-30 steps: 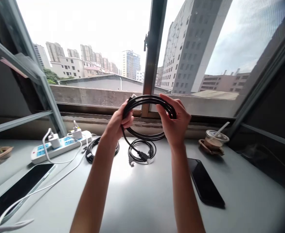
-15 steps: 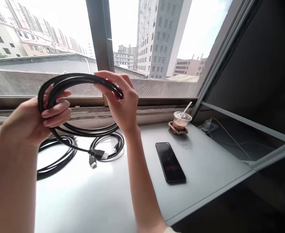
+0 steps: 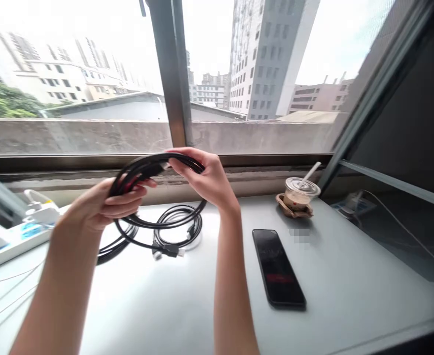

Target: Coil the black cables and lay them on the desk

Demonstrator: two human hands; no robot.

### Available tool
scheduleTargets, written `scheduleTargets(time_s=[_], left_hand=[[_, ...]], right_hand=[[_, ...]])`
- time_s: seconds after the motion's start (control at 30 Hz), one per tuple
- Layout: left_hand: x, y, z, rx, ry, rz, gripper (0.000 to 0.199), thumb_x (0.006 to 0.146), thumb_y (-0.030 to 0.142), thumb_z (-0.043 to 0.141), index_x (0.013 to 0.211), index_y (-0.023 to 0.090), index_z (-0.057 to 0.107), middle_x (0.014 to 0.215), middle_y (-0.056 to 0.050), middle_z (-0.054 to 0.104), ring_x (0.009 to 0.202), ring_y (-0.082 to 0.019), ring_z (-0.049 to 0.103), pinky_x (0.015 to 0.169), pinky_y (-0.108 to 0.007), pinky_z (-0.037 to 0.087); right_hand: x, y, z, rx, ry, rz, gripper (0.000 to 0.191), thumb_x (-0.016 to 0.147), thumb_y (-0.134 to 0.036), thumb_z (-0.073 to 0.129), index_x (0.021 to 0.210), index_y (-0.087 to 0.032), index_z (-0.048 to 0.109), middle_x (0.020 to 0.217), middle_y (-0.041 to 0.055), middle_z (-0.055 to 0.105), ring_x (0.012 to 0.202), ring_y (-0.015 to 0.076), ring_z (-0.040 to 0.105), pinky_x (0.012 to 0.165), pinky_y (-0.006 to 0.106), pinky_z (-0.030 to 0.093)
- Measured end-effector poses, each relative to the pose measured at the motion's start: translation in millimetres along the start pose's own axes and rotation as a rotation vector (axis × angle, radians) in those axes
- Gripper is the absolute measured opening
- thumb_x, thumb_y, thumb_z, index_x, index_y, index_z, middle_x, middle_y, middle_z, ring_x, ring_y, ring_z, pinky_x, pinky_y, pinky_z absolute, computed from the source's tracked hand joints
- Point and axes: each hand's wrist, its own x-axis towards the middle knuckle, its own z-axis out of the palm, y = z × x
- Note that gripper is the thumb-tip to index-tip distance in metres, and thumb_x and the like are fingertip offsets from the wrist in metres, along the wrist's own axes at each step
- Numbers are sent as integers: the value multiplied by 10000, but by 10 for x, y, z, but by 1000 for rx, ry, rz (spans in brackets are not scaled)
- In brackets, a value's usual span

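**Black cable coiled and held above desk; loose end not yet gathered**

Working left to right. At the far left edge I note a white power strip (image 3: 2, 239) with chargers plugged in, resting on the grey desk (image 3: 350, 276). Next, the left hand (image 3: 98, 204) has its fingers clenched around the left side of a coiled black cable (image 3: 146, 167), held up off the desk in front of the window sill. The right hand (image 3: 207, 177) pinches the top right of the same coil between thumb and fingertips. In my judgement the coiling is largely done: several loops are gathered, but one strand hangs down and its plug (image 3: 170, 250) lies on the desk, so the tail remains to be wound in. Two further coiled cables (image 3: 180, 224) lie on the desk under and behind the held one.

Right of the forearm, a dark phone (image 3: 278, 268) lies flat, face up. Beyond it, near the sill, a clear plastic cup (image 3: 301, 192) with lid and straw sits in a brown holder; it contains a pale brownish drink, level unclear.
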Motion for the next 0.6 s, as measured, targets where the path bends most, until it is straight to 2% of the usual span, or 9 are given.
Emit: scheduleTargets(time_s=[0.03, 0.07, 0.13, 0.2, 0.3, 0.4, 0.5, 0.6], left_hand=[[-34, 8, 60, 65, -27, -75, 435, 887, 183, 257, 739, 85, 654, 324, 73, 151, 246, -13, 123, 265, -82, 105], [-64, 15, 107, 105, -42, -91, 410, 881, 218, 312, 694, 89, 654, 332, 71, 154, 255, -11, 105, 262, -92, 91], [-110, 23, 162, 155, -98, -75, 415, 862, 380, 428, 661, 98, 658, 347, 77, 143, 276, -9, 72, 258, -117, 65], [-147, 27, 181, 201, -157, -46, 520, 803, 564, 477, 648, 104, 664, 350, 83, 121, 288, -17, 65, 260, -145, 46], [-200, 19, 211, 299, -193, -20, 662, 756, 698, 428, 651, 97, 684, 357, 82, 104, 299, -31, 73, 275, -175, 29], [-215, -32, 298, 374, -182, -12, 711, 761, 721, 389, 640, 92, 698, 396, 82, 109, 326, -31, 59, 293, -188, 17], [-157, -126, 416, 369, -139, 10, 723, 766, 719, 372, 577, 94, 681, 429, 82, 105, 341, -30, 46, 303, -199, 5], [-70, -210, 506, 331, -57, 44, 693, 762, 705, 393, 542, 102, 656, 448, 78, 114, 345, -29, 61, 313, -201, 3]], right_hand=[[-11, 3, -8, 18, -29, 32, 170, 856, -261, 589, 1003, -200, 645, 971, 4, 683, 882, 133, 638, 741, 223, 524], [-20, 5, -14, 32, -56, 62, 191, 847, -270, 595, 1011, -195, 656, 947, 12, 686, 803, 131, 642, 669, 223, 520], [-33, 8, -20, 45, -98, 102, 230, 827, -295, 610, 1025, -192, 668, 932, 22, 683, 615, 99, 594, 528, 215, 479], [-42, 3, -23, 53, -126, 112, 260, 819, -321, 613, 1040, -196, 669, 964, 30, 674, 514, 68, 514, 465, 213, 443], [-58, -25, -20, 54, -170, 113, 265, 821, -315, 596, 1048, -201, 668, 996, 40, 670, 543, 76, 520, 504, 221, 462], [-81, -51, -21, 7, -185, 131, 196, 799, -254, 593, 946, -179, 697, 892, 39, 685, 605, 102, 568, 526, 212, 452], [-98, -23, -47, -77, -132, 168, 154, 780, -232, 593, 845, -154, 709, 752, 33, 670, 604, 115, 571, 490, 198, 395], [-101, 58, -91, -132, -74, 192, 134, 762, -224, 604, 802, -149, 708, 700, 26, 652, 602, 117, 552, 480, 200, 357]])
